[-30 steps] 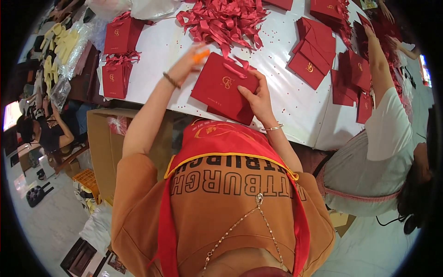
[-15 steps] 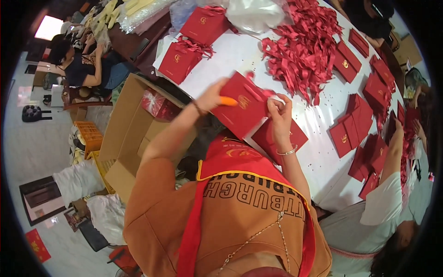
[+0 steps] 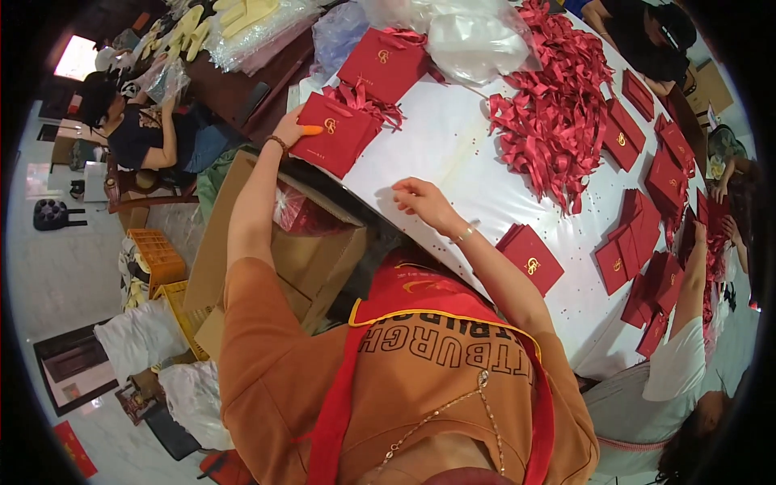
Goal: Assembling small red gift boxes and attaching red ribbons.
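Observation:
My left hand (image 3: 289, 131), an orange cover on its thumb, grips the near edge of a red gift bag (image 3: 330, 149) with a gold emblem. This bag lies on a pile at the table's left edge, and red ribbon handles (image 3: 370, 103) stick out beside it. Over the white table (image 3: 428, 145), my right hand (image 3: 425, 204) is loosely open, fingers slightly bent and holding nothing. Closest to my right forearm is a small stack of red bags (image 3: 529, 260). Another pile of red bags (image 3: 383, 61) lies just beyond the left one.
A large heap of red ribbons (image 3: 550, 121) covers the far middle. More red bags (image 3: 621, 246) spread along the right, where a co-worker's arm (image 3: 693, 271) reaches in. Clear plastic bags (image 3: 477, 44) lie at the back. An open cardboard box (image 3: 323, 279) stands below the table's left edge.
My left hand has carried the red bag leftward from in front of me onto the left pile. My right hand has let go of its ribbon and drawn left and nearer.

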`<state>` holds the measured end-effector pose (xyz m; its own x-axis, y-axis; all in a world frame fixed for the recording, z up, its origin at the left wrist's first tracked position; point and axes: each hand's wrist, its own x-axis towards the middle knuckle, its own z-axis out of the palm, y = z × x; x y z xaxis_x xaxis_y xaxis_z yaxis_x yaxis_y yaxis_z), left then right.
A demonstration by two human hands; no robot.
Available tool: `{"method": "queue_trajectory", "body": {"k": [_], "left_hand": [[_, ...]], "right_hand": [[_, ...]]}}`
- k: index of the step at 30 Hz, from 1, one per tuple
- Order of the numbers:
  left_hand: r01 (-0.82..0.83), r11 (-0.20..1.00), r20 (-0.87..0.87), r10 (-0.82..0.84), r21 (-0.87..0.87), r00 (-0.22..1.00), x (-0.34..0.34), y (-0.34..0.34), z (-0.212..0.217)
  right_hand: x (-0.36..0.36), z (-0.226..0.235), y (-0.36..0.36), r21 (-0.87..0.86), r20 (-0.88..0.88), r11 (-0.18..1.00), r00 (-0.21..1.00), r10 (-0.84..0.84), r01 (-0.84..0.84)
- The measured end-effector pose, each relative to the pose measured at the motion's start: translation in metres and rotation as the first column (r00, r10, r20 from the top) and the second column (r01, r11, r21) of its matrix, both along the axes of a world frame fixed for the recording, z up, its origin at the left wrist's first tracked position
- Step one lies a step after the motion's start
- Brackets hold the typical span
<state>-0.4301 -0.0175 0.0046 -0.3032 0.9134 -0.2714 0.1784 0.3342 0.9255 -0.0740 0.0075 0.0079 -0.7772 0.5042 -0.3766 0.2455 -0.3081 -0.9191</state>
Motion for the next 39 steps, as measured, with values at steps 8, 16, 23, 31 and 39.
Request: {"method": "queue_trajectory", "body": {"k": [8,16,23,31,39], "left_hand": [[0.047,0.983,-0.014,-0.050,-0.177,0.999,-0.019,0.017,-0.017],[0.099,0.975,-0.083,-0.117,-0.196,0.990,-0.018,0.023,-0.017],[0.086,0.978,0.006,-0.086,-0.190,0.996,-0.025,0.025,-0.023],[0.097,0.973,0.023,-0.095,-0.211,0.995,-0.032,0.029,-0.028],[0.085,0.969,0.041,-0.077,-0.233,0.996,-0.019,0.025,-0.012]], "right_hand": [[-0.116,-0.054,0.018,-0.284,0.038,0.951,0.993,-0.114,0.120],[-0.126,-0.046,0.031,-0.114,0.157,0.983,0.980,-0.125,0.143],[-0.106,-0.051,0.061,-0.118,0.093,0.990,0.993,-0.068,0.079],[-0.104,-0.056,0.107,-0.303,0.032,0.719,0.760,-0.649,0.626],[-0.133,-0.055,0.069,-0.173,-0.035,0.893,0.903,-0.428,0.416]]}}
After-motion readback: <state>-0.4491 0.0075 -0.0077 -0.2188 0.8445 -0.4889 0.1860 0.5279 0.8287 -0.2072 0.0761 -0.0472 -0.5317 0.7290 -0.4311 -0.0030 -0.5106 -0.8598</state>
